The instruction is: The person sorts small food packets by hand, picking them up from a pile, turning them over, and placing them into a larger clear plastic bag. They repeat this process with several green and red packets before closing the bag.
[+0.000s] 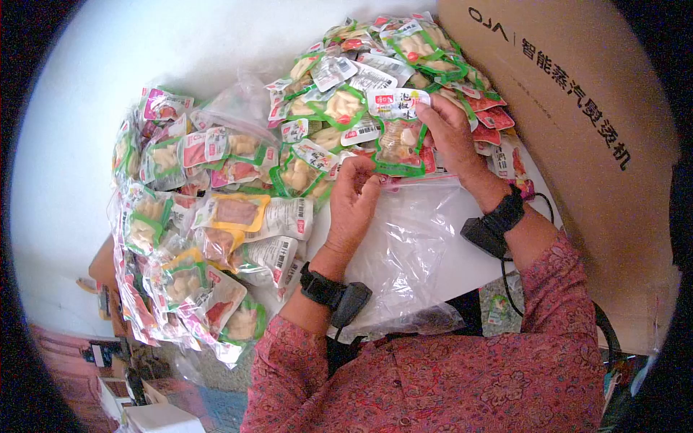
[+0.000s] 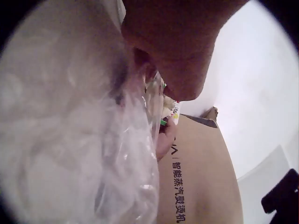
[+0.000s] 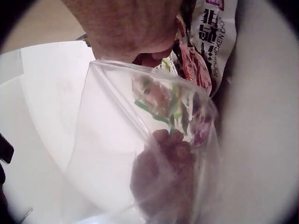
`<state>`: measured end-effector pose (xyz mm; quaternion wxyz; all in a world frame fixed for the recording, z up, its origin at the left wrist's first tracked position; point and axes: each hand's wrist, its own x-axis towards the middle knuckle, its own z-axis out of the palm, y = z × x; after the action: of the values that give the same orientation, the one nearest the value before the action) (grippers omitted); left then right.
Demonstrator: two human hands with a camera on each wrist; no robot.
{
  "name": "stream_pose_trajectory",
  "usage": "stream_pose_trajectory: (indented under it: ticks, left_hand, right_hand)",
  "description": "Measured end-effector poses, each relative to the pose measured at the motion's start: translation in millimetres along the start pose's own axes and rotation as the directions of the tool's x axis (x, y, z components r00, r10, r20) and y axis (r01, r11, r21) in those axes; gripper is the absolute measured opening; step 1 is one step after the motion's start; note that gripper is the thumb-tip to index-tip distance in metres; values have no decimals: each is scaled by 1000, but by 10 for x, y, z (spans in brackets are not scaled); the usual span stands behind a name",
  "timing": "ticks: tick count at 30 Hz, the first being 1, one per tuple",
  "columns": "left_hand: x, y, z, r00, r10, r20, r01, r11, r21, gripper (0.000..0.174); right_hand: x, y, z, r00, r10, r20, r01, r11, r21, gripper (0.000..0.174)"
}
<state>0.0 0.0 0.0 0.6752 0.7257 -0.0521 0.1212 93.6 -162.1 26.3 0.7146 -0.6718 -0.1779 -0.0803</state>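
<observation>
My right hand [image 1: 455, 141] pinches the upper right edge of a small clear-fronted snack packet [image 1: 399, 141] with a green border and a white printed top. Pale and reddish pieces of food show through its window. Lower and to the left, my left hand [image 1: 351, 209] has curled fingers and pinches the mouth edge of a large clear plastic bag [image 1: 404, 245]. The bag spreads below both hands towards the lap. In the right wrist view the left hand [image 3: 163, 177] shows through the bag [image 3: 107, 121], close to the packet's green edge.
Heaped snack packets [image 1: 343, 105] lie behind the hands, and another large pile [image 1: 180, 216] covers the left side. A big cardboard box [image 1: 570, 166] with printed lettering stands along the right. White boxes [image 1: 162, 418] sit at the lower left. A black cable [image 1: 507, 289] hangs by the right wrist.
</observation>
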Motion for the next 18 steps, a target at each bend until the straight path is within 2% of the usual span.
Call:
stream_pose_trajectory:
  ticks: [2,6,8,9,11,12,14,15,17,18]
  left_hand:
    - [17,-5,-30,999,33,0,-33,999,28,16]
    - [1,-46,-50,999,-8,45,8,1000,-7,14]
    - [40,-146,-130,989,115,89,-129,977,173,12]
    - [54,-143,-147,989,114,90,-128,976,175,12]
    - [73,-140,-172,993,76,92,-90,985,150,13]
    - [60,-51,-167,993,76,93,-90,984,152,13]
    - [23,206,-136,928,247,280,-355,815,458,12]
    - [37,188,-146,927,247,281,-356,814,458,12]
    - [68,129,-166,831,394,393,-556,616,559,11]
    - [58,144,-156,832,393,392,-554,617,559,11]
  right_hand:
    - [2,-30,7,999,32,8,-32,1000,-1,18]
    - [-14,5,-49,1000,10,-3,-10,999,-49,19]
    - [-10,-3,-73,999,38,25,-36,997,-68,18]
    - [13,48,-77,999,38,24,-36,997,-66,18]
    - [67,185,-75,988,-155,-11,153,981,-117,18]
    - [64,176,-65,988,-155,-12,153,981,-116,18]
    - [58,148,-37,988,-151,10,152,988,-34,21]
    - [60,147,-44,988,-152,9,152,988,-34,21]
    - [65,146,-61,986,-155,56,158,986,-57,21]
    - [51,112,-57,987,-153,57,157,986,-57,21]
